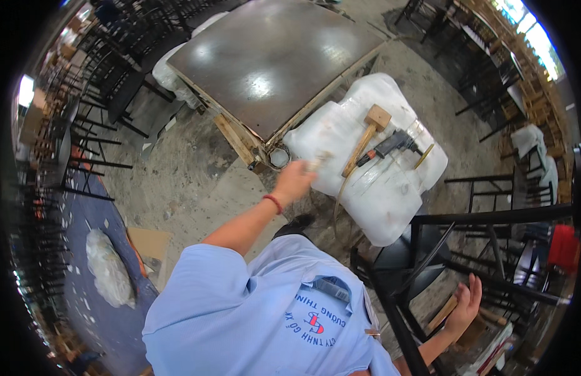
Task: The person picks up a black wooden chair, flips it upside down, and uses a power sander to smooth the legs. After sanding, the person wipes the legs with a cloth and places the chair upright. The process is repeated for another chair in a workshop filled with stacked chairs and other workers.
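Where the far left of the floor is covered by a dark blue sheet (93,216), a clear plastic bundle (109,269) lies on it. Rightward, a glossy brown tabletop (265,56) points one corner toward the person, with a wooden strip (235,139) below its edge. Just beside that corner is a small round container (279,158) with a pale inside.

Next comes the left hand (294,182), a red bracelet (273,203) at its wrist. Its grip is narrow, closed around a small pale object (315,164) that juts from the fingertips toward the right, too blurred to name. This object lies just right of the container, before the near-left edge of a white wrapped bundle (340,141). On that bundle rest a wooden mallet (367,135) and, right beside it, a dark hand tool (391,145).

Farthest right, the right hand (464,308) is wide and holds nothing, fingers spread near a black chair frame (491,215); whether they touch cannot be told.
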`<action>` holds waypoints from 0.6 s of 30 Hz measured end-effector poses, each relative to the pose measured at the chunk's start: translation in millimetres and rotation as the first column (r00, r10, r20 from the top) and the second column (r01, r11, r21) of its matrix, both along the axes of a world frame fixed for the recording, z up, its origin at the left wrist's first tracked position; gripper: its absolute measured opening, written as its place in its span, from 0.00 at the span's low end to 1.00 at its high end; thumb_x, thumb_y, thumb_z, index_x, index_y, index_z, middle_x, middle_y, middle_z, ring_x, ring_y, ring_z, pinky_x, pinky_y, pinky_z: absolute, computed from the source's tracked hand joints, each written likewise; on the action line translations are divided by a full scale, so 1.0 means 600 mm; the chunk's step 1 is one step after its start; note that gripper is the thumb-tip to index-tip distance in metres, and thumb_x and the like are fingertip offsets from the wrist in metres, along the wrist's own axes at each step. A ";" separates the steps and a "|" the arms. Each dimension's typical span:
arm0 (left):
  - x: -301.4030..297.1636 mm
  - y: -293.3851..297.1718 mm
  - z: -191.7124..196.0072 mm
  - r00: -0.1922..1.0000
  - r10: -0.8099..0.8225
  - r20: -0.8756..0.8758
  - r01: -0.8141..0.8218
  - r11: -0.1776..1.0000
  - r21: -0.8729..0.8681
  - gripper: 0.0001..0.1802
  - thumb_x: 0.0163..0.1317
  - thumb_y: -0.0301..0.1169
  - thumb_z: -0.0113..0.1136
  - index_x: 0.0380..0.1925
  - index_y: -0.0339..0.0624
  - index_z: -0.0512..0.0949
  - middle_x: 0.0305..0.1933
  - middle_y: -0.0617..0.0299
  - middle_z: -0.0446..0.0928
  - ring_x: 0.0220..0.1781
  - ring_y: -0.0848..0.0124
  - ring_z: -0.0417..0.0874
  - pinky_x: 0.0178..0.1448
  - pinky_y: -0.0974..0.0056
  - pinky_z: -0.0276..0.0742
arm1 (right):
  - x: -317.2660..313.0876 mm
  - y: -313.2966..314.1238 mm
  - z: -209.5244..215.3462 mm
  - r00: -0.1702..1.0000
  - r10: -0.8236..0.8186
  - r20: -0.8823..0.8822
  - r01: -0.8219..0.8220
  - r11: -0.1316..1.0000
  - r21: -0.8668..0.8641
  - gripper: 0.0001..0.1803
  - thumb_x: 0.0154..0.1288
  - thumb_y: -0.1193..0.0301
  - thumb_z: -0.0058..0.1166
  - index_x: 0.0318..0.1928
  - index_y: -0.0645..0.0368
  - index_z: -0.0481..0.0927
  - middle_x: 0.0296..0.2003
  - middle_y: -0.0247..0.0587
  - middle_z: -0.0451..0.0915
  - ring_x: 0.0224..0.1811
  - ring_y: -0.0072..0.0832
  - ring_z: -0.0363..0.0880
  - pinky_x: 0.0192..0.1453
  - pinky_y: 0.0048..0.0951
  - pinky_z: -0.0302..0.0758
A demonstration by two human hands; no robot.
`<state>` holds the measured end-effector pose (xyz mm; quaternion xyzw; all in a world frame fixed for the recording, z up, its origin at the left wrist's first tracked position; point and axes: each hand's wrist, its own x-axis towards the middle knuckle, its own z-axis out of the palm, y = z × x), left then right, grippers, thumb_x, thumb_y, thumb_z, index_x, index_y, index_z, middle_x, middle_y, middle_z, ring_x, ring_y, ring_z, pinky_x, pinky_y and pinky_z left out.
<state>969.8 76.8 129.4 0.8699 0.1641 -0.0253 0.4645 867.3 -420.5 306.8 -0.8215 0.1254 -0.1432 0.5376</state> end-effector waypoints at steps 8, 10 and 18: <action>0.009 0.139 -0.139 0.898 0.435 -0.069 -0.416 0.890 0.187 0.23 0.57 0.38 0.65 0.48 0.37 0.75 0.51 0.45 0.78 0.54 0.52 0.78 0.57 0.53 0.72 | -0.241 0.029 -0.083 0.778 -0.619 -0.106 0.613 0.714 0.339 0.19 0.70 0.67 0.52 0.57 0.64 0.71 0.47 0.43 0.81 0.37 0.23 0.80 0.39 0.23 0.78; 0.018 0.126 -0.125 0.854 0.500 -0.146 -0.477 0.863 0.166 0.24 0.56 0.39 0.67 0.48 0.38 0.74 0.51 0.46 0.78 0.54 0.52 0.78 0.57 0.53 0.71 | -0.265 0.058 -0.084 0.778 -0.625 -0.064 0.608 0.725 0.324 0.20 0.70 0.67 0.53 0.57 0.65 0.71 0.47 0.43 0.81 0.38 0.25 0.80 0.39 0.24 0.79; 0.022 0.132 -0.133 0.894 0.438 -0.099 -0.334 0.795 0.506 0.41 0.49 0.58 0.67 0.54 0.41 0.71 0.55 0.52 0.76 0.58 0.53 0.77 0.60 0.36 0.61 | -0.451 0.084 -0.161 0.615 -0.782 -0.099 0.726 0.514 0.456 0.17 0.67 0.69 0.53 0.54 0.62 0.73 0.44 0.43 0.79 0.43 0.30 0.78 0.42 0.29 0.75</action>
